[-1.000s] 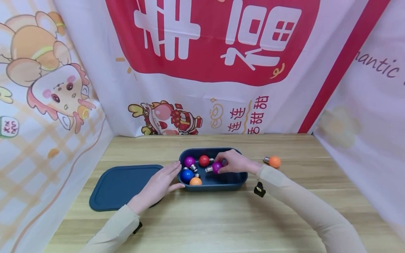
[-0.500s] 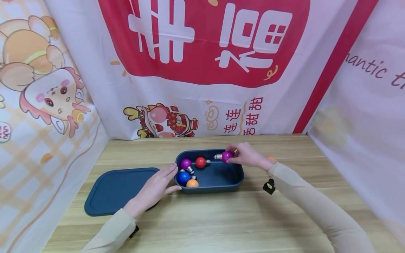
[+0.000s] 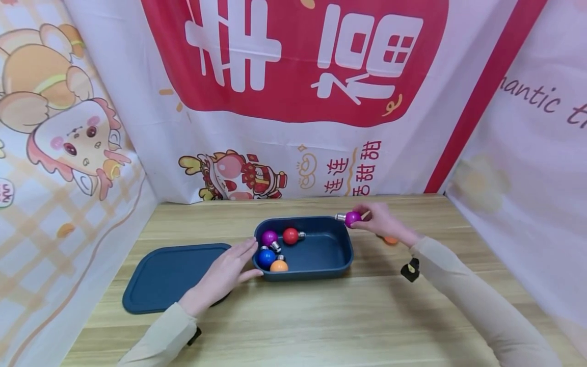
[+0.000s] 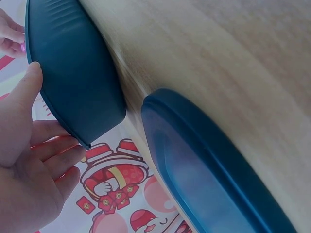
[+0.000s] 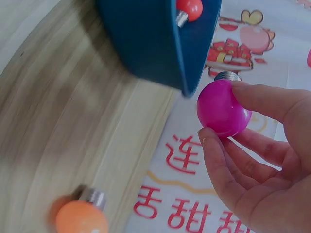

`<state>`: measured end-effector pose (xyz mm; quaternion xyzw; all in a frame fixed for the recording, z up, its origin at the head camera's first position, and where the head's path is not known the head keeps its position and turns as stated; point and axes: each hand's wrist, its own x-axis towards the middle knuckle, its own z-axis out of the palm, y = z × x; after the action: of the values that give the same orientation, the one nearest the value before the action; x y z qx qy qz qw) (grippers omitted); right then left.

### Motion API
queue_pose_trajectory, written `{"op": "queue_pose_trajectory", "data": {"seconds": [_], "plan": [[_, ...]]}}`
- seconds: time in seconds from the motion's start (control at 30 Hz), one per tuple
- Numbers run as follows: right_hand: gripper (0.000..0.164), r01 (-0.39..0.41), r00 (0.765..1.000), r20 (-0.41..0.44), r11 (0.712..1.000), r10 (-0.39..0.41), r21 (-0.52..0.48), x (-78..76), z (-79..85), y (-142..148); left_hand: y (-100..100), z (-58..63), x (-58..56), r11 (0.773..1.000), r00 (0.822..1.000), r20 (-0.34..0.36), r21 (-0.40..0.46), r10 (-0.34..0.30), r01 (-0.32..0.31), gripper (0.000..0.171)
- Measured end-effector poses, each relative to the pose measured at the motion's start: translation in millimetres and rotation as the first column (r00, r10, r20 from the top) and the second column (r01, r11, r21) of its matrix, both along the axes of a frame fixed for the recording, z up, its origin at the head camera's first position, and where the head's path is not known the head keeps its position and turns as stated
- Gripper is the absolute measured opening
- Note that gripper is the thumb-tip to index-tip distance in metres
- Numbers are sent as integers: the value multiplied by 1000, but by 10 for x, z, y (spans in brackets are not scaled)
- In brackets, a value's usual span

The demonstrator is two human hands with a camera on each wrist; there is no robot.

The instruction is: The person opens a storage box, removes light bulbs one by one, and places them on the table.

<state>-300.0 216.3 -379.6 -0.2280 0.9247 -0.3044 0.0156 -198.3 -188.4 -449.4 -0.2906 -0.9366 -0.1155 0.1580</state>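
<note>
My right hand (image 3: 380, 223) pinches a purple light bulb (image 5: 223, 108) between thumb and fingers, above the right back corner of a dark blue box (image 3: 302, 276). Its metal screw base points left in the head view. Inside the box, toward the left end, lie a second purple bulb (image 3: 269, 237), a red bulb (image 3: 291, 235), a blue bulb (image 3: 266, 258) and an orange bulb (image 3: 278, 266). With fingers extended, my left hand (image 3: 224, 272) touches the box's left end, thumb at the front corner and fingertips along the rim.
Left of the box a dark blue lid (image 3: 169, 278) lies flat on the wooden table (image 3: 293, 326), partly behind my left hand. Another orange bulb (image 5: 81, 218) lies on the table right of the box, mostly covered by my right hand in the head view. Printed cloth (image 3: 293, 163) hangs behind.
My right hand has lifted the purple bulb out of the box's middle and carried it right and back, past the rim. My left hand stays at the box's left end.
</note>
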Motion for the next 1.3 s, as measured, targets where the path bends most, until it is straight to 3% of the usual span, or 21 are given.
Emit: {"op": "queue_pose_trajectory", "data": {"seconds": [0.5,1.03,1.3], "plan": [[41,164,984,58,985,-167,54,-85,-67,584,8,37,1,1000,1000,11,-8,0,0,71],[42,236,971,26,969,-238,72,-77,-204,988,10,25,15,1000,1000,2,-6,1,-1,70],[41,264,964,-7,961,-265,79,-72,-302,1143,12,3,10,1000,998,-52,4,-21,21,69]]}}
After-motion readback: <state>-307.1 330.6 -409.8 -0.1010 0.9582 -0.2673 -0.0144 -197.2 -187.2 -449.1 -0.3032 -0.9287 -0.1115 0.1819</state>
